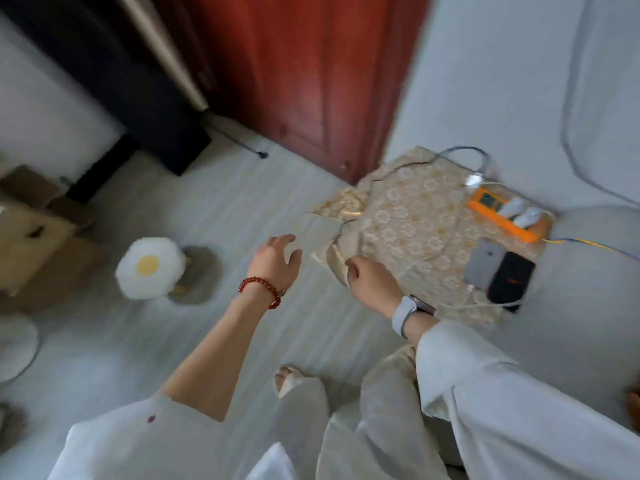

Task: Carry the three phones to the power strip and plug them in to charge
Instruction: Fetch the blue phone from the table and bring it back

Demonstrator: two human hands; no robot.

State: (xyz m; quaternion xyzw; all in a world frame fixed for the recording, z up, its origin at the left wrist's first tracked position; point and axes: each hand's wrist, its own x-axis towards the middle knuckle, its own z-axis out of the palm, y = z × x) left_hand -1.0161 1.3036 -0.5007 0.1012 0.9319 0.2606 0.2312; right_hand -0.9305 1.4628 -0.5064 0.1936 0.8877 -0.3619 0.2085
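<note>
An orange power strip (479,204) lies on a gold patterned cloth (408,216) on the floor by the wall, with two white chargers (519,211) plugged into it. A grey phone (483,261) and a black phone (510,280) lie side by side on the cloth just in front of the strip, with white cables beside them. My right hand (372,285) is at the cloth's near left edge, fingers pinched on a thin white cable (415,263) that runs towards the phones. My left hand (275,263) hovers open over the floor. A pale flat shape (320,233) by the cloth's corner is too blurred to name.
A red wooden door (304,81) stands behind the cloth. A fried-egg cushion on a stool (149,268) sits to the left, with cardboard boxes (31,230) beyond it. A dark panel (138,98) leans at the back left. My legs and a foot (287,375) are below.
</note>
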